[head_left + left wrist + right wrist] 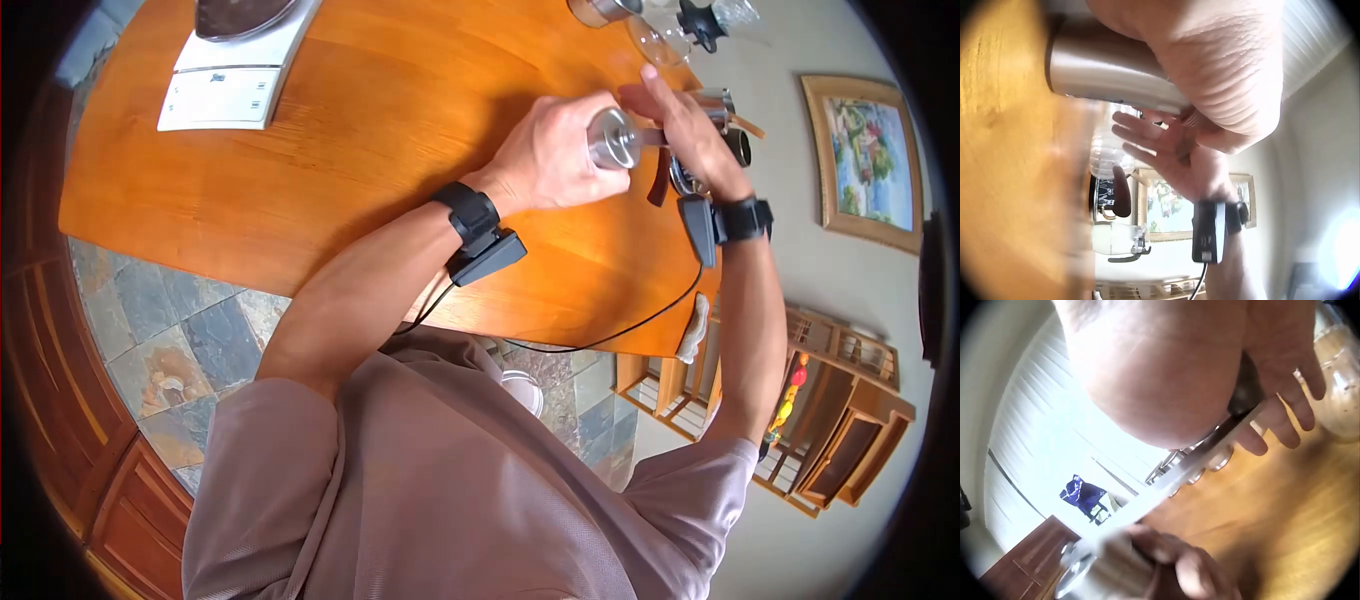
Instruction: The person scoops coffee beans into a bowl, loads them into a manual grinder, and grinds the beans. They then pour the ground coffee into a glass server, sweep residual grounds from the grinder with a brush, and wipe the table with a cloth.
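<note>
my left hand [555,150] is wrapped round the steel cylinder [613,140], fingers curled about its side, probably so the body stays steady while its metal arm [1166,478] takes a push. the cylinder is in that grip, capped end towards my head; whether its base touches the table [200,190] i cannot tell. my right hand [700,140] has its fingers straight and spread, pinching nothing: the dark knob [1247,387] rests against the palm by the thumb, which likely leaves it free to turn. glassware [660,40] stands beyond my right fingers, and the white scale [220,95] sits well left of my left grip, bearing a dark dish [240,14].
</note>
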Demonstrator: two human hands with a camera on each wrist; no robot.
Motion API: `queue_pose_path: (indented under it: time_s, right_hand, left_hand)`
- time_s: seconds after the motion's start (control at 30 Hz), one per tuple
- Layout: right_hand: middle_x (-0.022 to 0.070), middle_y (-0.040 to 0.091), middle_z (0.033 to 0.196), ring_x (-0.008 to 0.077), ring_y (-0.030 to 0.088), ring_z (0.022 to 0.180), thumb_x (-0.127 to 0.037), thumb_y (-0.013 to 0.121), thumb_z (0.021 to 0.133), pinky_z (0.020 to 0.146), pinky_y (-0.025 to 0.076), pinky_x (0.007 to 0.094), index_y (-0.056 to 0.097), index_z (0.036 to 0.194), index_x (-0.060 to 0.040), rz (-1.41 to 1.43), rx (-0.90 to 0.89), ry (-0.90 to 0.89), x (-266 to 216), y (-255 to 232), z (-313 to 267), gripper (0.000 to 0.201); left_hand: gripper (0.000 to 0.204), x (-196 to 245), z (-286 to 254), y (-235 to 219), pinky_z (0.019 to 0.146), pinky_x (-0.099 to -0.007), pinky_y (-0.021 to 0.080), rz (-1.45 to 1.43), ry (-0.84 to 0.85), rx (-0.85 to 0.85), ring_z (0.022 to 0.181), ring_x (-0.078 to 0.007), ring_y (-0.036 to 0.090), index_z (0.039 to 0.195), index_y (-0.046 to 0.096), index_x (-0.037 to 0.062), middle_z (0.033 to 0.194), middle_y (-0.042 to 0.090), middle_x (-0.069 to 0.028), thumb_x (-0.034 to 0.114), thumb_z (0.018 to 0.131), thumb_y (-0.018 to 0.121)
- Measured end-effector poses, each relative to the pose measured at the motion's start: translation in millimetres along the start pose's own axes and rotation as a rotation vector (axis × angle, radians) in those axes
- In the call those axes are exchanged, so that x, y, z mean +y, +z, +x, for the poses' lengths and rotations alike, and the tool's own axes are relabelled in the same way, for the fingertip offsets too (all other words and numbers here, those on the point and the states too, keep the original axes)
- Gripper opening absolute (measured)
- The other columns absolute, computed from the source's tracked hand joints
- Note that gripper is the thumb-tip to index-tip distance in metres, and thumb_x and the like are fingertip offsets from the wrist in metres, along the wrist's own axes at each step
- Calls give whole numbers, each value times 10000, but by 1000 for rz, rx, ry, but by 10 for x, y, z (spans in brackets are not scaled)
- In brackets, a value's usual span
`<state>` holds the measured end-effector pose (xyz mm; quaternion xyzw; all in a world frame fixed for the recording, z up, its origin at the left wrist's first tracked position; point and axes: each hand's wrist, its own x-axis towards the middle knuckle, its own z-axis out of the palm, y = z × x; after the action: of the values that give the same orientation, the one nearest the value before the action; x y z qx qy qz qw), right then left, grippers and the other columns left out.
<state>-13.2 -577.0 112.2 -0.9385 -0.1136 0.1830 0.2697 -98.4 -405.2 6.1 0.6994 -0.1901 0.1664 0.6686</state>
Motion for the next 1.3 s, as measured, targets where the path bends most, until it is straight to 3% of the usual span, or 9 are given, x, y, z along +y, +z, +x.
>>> queue_pose_path:
  time_s: [0.1, 0.4, 0.47, 0.57, 0.87, 0.93, 0.97, 1.03, 1.3]
  right_hand:
    - [289, 657, 1297, 359, 630, 1239, -739, 404, 980, 1052, 488, 416, 579, 1371, 72, 43, -16, 132, -16, 100, -428, 917]
    - [328, 438, 1511, 514, 344, 1455, -575, 793, 785, 1177, 313, 579, 422, 1496, 16, -325, 308, -580, -371, 758, -1085, 997]
    - [294, 408, 1555, 482, 320, 1484, -729, 679, 813, 1198, 232, 606, 423, 1516, 1, -458, 623, -819, -471, 948, -1004, 1045]
    - [268, 393, 1573, 487, 306, 1483, -679, 756, 752, 1183, 217, 641, 438, 1509, -16, -551, 408, -837, -873, 1144, -1131, 1055]
    - [221, 496, 1439, 411, 410, 1376, -465, 848, 701, 1135, 305, 614, 568, 1356, 2, -192, 676, -964, -1494, 1388, 87, 852]
    - [273, 716, 951, 362, 713, 950, -393, 581, 1030, 815, 545, 450, 656, 1085, 91, -834, 1931, -1201, -1394, 1156, 695, 493]
    - [273, 716, 951, 362, 713, 950, -393, 581, 1030, 815, 545, 450, 656, 1085, 91, -827, 1941, -1206, -1296, 1085, 479, 493]
    - [245, 464, 1471, 415, 414, 1375, -415, 843, 737, 1135, 329, 574, 508, 1417, 23, -98, 897, -1087, -914, 845, -263, 876]
    - [249, 325, 1584, 367, 333, 1492, -354, 828, 812, 1190, 310, 535, 148, 1603, -12, 529, 519, -748, 72, 1288, -526, 1098]
  left_hand:
    - [309, -20, 17, -26, 675, -368, 564, -5, 15, 36, 710, -295, 710, 940, 618, 36, 783, 699, -130, 167, 713, 782]
    - [312, -18, 35, -85, 666, -376, 558, 5, -21, 94, 725, -285, 708, 924, 645, 54, 786, 704, -128, 225, 733, 823]
    - [318, -49, 50, -73, 724, -374, 561, 168, -36, 69, 857, -329, 731, 981, 639, 64, 905, 734, -158, 221, 763, 809]
    - [299, 55, -88, -124, 771, -350, 536, 317, 63, 112, 930, -283, 711, 1007, 617, 93, 1002, 720, -144, 216, 796, 791]
    - [288, -39, -16, -108, 718, -297, 530, 59, -106, -34, 788, -153, 664, 990, 632, 66, 829, 699, -40, 190, 794, 804]
    - [299, -264, -47, -36, 737, -310, 527, -88, -47, -54, 793, -177, 662, 1002, 618, 66, 831, 689, -45, 171, 797, 808]
    - [304, -378, -71, -10, 746, -316, 526, -162, -21, -63, 795, -190, 661, 1008, 611, 66, 832, 684, -47, 162, 798, 810]
    - [318, -503, -79, -4, 765, -328, 524, -312, 25, -80, 800, -214, 660, 1020, 597, 66, 834, 674, -52, 144, 801, 814]
    - [718, 84, -71, -403, 931, -381, 549, 115, -114, -145, 1112, -256, 656, 1299, 534, 32, 1200, 647, -137, 189, 715, 921]
